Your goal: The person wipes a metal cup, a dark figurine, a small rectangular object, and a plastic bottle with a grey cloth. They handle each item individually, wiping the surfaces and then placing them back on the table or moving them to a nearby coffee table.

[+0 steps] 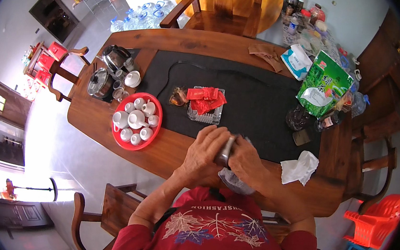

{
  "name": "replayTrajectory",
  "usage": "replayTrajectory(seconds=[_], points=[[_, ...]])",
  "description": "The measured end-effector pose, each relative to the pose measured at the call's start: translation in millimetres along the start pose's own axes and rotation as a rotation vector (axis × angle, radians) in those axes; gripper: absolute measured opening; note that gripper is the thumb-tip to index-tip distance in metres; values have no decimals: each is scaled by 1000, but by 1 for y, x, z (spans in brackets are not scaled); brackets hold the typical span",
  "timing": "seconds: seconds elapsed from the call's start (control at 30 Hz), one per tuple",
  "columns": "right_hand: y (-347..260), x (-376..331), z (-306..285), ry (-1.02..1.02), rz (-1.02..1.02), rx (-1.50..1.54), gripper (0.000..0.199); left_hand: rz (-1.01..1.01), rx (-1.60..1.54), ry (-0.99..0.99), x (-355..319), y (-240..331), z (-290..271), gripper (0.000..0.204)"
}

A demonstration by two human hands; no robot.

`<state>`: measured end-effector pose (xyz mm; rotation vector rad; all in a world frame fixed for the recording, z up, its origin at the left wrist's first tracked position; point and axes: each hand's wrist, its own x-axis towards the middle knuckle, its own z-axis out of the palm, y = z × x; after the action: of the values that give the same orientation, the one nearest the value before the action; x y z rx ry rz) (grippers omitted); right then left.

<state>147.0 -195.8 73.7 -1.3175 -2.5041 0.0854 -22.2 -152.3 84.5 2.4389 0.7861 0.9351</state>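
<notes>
Close to my body at the table's near edge, my left hand (203, 149) and my right hand (247, 162) are closed around a grey metallic, lid-like piece (225, 151). Below it, partly covered by my right hand, shows a clear, crinkled-looking body (236, 182); I cannot tell whether it is a jar or plastic wrap. Beyond my hands, red packets (207, 100) lie on a clear glass tray (204, 117), beside a small brown bundle (178, 97). To the left, a red round tray (159, 103) holds a white teapot (136, 118) and several white cups.
A glass kettle (115, 58), a lidded pot (100, 83) and a white lidded bowl (132, 78) stand at the table's left. At right are a green pouch (324, 84), a tissue pack (296, 62), a dark jar (328, 122) and crumpled white tissue (299, 167). Wooden chairs surround the table.
</notes>
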Motion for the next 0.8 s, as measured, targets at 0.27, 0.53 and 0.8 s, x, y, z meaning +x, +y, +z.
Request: replayTrajectory(seconds=[0.27,0.53,0.8], points=[[15,-13,40,-362,165,778,39,15,-35,-109,-8,7,6,82],[0,4,46,87,225,569,22,-37,-17,-85,-20,-20,11,82],[9,-8,65,-228,117,674,29,-19,-16,-150,-26,-11,9,83]])
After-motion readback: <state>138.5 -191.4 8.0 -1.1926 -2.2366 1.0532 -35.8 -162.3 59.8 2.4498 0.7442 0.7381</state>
